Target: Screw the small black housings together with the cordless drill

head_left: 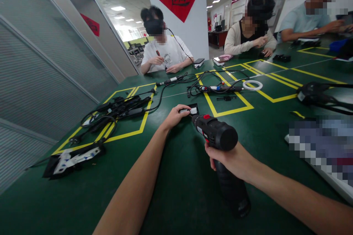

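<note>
My right hand [224,156] is wrapped round the grip of a black cordless drill [213,132] with red switches. The drill's chuck points forward and left, its tip close to a small black part with a white piece [194,110] on the green table. My left hand [176,116] rests at that part, its fingers closed on the left side and steadying it against the tabletop. Whether the bit touches the part is hidden behind the chuck.
Several black cables with adapters [129,106] lie on the left. Black and white strips [73,159] sit nearer. Beyond my hands are a corded electric screwdriver [220,89] and a white ring [252,85]. A pixelated screen [325,154] is at right. Three people sit across the table.
</note>
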### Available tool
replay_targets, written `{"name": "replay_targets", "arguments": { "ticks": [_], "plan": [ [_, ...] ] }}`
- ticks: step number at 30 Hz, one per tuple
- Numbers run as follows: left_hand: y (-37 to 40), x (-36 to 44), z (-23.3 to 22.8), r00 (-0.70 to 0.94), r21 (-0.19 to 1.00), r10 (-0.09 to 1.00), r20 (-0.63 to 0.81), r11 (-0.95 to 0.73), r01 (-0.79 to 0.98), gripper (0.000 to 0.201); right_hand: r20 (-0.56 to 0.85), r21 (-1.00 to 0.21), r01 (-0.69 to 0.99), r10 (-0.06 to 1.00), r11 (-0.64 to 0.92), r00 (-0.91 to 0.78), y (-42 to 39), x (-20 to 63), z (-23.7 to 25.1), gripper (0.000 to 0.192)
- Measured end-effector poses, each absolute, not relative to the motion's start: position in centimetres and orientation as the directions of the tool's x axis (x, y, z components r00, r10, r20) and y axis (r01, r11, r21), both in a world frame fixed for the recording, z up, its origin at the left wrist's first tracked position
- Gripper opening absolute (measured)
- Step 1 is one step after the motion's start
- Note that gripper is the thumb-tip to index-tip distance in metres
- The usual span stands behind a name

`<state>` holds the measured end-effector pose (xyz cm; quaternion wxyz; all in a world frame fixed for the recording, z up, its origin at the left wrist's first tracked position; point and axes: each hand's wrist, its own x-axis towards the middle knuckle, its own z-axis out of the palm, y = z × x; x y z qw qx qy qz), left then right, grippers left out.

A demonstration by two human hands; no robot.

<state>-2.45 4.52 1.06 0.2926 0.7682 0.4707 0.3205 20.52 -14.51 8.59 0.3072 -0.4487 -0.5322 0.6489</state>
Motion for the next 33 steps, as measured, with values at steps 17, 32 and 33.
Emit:
{"name": "replay_targets", "arguments": {
  "ticks": [17, 32, 33],
  "plan": [
    [4.38, -2.33, 1.10, 0.337, 0.756, 0.918, 0.209, -0.370, 0.540, 0.036, -0.262, -0.965, 0.104, 0.876, -0.241, -0.405, -14.49, 20.49, 8.64, 0.009],
    [4.18, -2.26, 1.42, 0.342, 0.747, 0.915, 0.212, -0.378, 0.547, 0.035, -0.282, -0.959, 0.124, 0.874, -0.253, -0.396, -14.51, 20.59, 8.62, 0.013],
    [4.17, -2.25, 1.47, 0.343, 0.745, 0.916, 0.209, -0.376, 0.552, 0.035, -0.280, -0.960, 0.109, 0.876, -0.258, -0.394, -14.50, 20.58, 8.54, 0.019]
  ]
}}
